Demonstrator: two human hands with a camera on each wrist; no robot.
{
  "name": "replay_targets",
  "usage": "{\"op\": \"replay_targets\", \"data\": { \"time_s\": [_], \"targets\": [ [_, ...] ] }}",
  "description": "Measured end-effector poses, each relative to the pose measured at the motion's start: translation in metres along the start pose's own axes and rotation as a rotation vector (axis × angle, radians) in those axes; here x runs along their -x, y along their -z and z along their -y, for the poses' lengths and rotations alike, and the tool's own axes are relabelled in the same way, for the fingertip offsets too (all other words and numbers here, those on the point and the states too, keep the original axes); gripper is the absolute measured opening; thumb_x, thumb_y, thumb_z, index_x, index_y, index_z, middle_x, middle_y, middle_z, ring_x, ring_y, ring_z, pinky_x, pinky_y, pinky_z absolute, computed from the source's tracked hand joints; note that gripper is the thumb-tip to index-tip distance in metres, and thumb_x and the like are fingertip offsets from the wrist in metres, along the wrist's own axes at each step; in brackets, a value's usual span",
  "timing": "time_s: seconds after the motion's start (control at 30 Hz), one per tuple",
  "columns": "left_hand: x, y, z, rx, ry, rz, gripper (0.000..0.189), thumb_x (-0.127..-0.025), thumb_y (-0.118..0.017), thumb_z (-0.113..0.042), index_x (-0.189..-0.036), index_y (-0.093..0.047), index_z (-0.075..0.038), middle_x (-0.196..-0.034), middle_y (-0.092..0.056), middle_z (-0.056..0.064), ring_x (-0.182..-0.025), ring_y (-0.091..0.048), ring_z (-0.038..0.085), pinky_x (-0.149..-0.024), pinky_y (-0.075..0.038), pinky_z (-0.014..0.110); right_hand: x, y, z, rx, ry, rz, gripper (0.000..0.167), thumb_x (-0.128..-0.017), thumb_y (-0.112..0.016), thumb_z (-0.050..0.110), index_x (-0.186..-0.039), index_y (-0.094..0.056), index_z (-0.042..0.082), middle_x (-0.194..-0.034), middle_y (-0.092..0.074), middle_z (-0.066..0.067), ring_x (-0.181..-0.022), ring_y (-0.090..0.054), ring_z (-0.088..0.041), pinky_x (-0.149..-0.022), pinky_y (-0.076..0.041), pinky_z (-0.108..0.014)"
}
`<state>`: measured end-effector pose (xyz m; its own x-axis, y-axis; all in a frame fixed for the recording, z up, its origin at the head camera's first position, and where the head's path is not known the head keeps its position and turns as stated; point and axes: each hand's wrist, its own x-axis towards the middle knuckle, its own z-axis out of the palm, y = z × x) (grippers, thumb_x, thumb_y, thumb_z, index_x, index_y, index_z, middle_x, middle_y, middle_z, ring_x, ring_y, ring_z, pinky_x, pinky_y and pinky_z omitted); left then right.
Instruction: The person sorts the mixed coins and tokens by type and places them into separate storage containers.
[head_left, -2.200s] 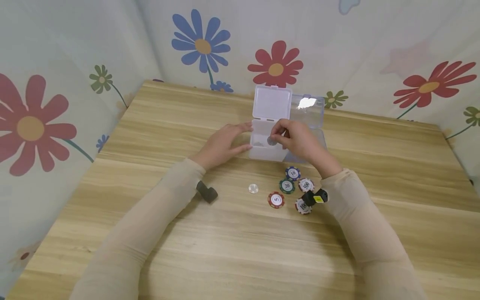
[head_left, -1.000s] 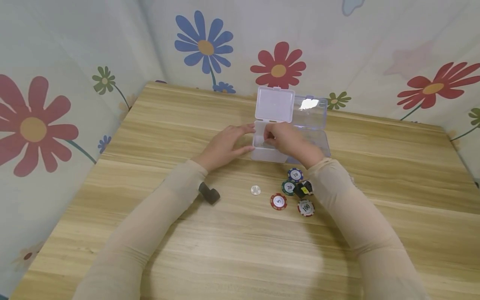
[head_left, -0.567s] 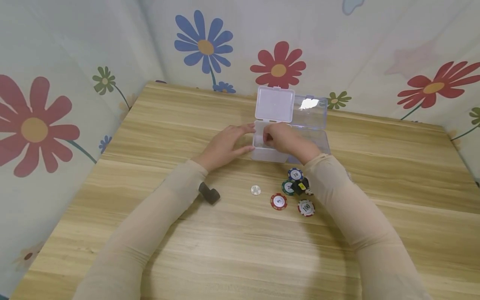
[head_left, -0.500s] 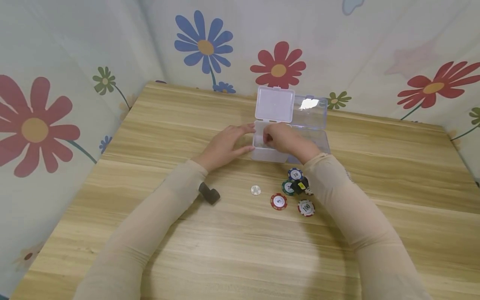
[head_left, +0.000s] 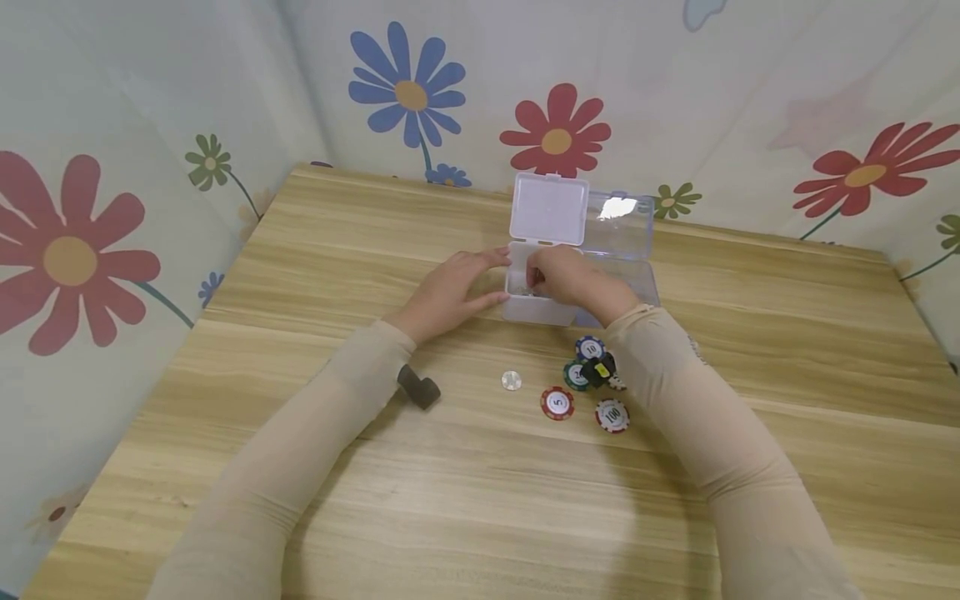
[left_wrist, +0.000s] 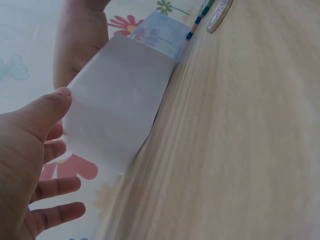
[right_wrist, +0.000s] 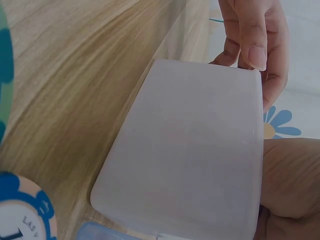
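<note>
A white plastic box (head_left: 542, 311) stands at the back of the table with its lid (head_left: 549, 210) up. My left hand (head_left: 448, 292) rests its thumb and fingertips against the box's left side, fingers fairly straight; in the left wrist view the thumb (left_wrist: 55, 102) meets the rim. My right hand (head_left: 566, 275) reaches down into the box from the right, fingers bent, their tips hidden by hand and wall. Small shiny pieces (head_left: 525, 290), apparently coins, show on the box floor by those fingers. A silver coin (head_left: 512, 381) lies on the table in front.
A clear bluish box (head_left: 633, 279), lid up, stands right of the white one. Poker chips lie in front: blue (head_left: 590, 347), green (head_left: 573, 375), red (head_left: 557, 403) and white-and-red (head_left: 612, 416). Another is mostly hidden under the right wrist's camera (head_left: 597, 372). A flowered curtain (head_left: 465, 50) hangs behind.
The right hand, which held a coin over the box 2.2 s ago, has lowered inside it. Shiny pieces by its fingers show more clearly now. The left hand stays at the box's side.
</note>
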<state>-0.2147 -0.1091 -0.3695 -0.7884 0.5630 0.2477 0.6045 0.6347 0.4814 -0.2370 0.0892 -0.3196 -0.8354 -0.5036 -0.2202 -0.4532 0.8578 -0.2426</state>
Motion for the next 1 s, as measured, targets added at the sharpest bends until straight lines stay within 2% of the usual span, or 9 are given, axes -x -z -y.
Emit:
{"op": "replay_targets", "data": {
  "time_s": [0.23, 0.43, 0.57, 0.8, 1.0],
  "targets": [
    [0.000, 0.000, -0.001, 0.001, 0.006, 0.005, 0.052, -0.094, -0.060, -0.037, -0.139, -0.048, -0.013, -0.152, -0.042, 0.001, -0.135, -0.044, 0.025, -0.115, -0.034, 0.039, 0.001, -0.001, -0.002, -0.001, 0.009, -0.022, 0.008, -0.091, -0.061, 0.006, -0.092, -0.067, 0.000, -0.093, -0.068, -0.015, -0.083, -0.058, -0.026, -0.080, -0.051, -0.037],
    [0.000, 0.000, 0.000, -0.011, 0.006, 0.007, 0.052, -0.094, -0.060, -0.037, -0.139, -0.048, -0.013, -0.152, -0.041, 0.001, -0.135, -0.045, 0.025, -0.115, -0.034, 0.039, 0.004, 0.000, -0.006, -0.037, 0.041, -0.097, 0.010, -0.091, -0.062, 0.008, -0.092, -0.066, -0.001, -0.093, -0.070, -0.017, -0.086, -0.062, -0.028, -0.084, -0.053, -0.040],
    [-0.001, 0.001, 0.000, -0.019, 0.004, 0.006, 0.052, -0.093, -0.060, -0.037, -0.138, -0.049, -0.013, -0.152, -0.041, 0.002, -0.134, -0.045, 0.026, -0.115, -0.034, 0.040, 0.008, 0.002, -0.007, -0.076, 0.034, -0.125, 0.012, -0.091, -0.064, 0.011, -0.092, -0.066, 0.000, -0.094, -0.071, -0.017, -0.087, -0.063, -0.028, -0.085, -0.053, -0.041],
    [0.000, 0.001, 0.000, -0.044, 0.004, 0.004, 0.053, -0.094, -0.059, -0.039, -0.139, -0.048, -0.014, -0.152, -0.042, 0.000, -0.134, -0.045, 0.027, -0.114, -0.034, 0.044, 0.022, 0.005, -0.006, -0.169, -0.003, -0.184, 0.016, -0.093, -0.062, 0.017, -0.095, -0.066, 0.002, -0.094, -0.068, -0.014, -0.084, -0.060, -0.025, -0.078, -0.052, -0.037],
    [-0.001, 0.001, 0.000, -0.049, 0.008, -0.001, 0.053, -0.094, -0.060, -0.039, -0.139, -0.048, -0.014, -0.152, -0.042, 0.001, -0.133, -0.046, 0.027, -0.114, -0.034, 0.045, 0.041, 0.004, -0.002, -0.208, 0.021, -0.255, 0.017, -0.094, -0.061, 0.020, -0.096, -0.066, 0.004, -0.088, -0.066, -0.011, -0.079, -0.056, -0.022, -0.071, -0.050, -0.033]
  ]
}}
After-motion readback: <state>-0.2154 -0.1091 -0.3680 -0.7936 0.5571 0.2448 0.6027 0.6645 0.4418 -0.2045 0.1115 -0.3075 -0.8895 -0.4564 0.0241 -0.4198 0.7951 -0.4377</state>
